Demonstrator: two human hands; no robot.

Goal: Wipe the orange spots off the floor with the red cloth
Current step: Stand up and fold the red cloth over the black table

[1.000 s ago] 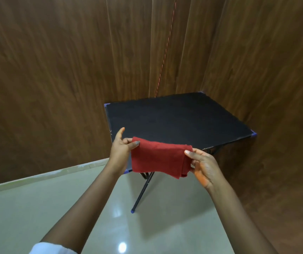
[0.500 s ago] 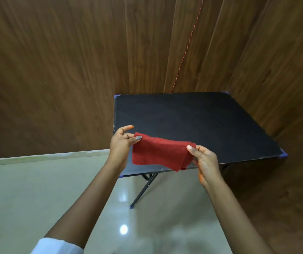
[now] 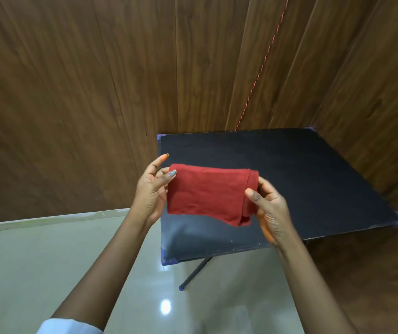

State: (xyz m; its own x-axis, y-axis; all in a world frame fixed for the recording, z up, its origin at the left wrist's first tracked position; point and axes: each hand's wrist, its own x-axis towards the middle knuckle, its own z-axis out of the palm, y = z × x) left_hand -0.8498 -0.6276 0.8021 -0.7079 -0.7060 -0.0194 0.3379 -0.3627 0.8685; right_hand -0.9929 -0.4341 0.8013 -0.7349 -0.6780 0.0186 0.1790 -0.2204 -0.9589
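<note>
head view shows the folded red fabric cloth (image 3: 208,194) held above the black square folding table (image 3: 313,179), the left hand (image 3: 151,191) pinching its left edge between thumb and fingers and the right hand (image 3: 269,208) pinching the bunched right end. no orange spots show on the glossy pale tiled floor (image 3: 36,266), so wiping could miss them, and the loose fold could fall open if either pinch slackens. no containers are visible.
</note>
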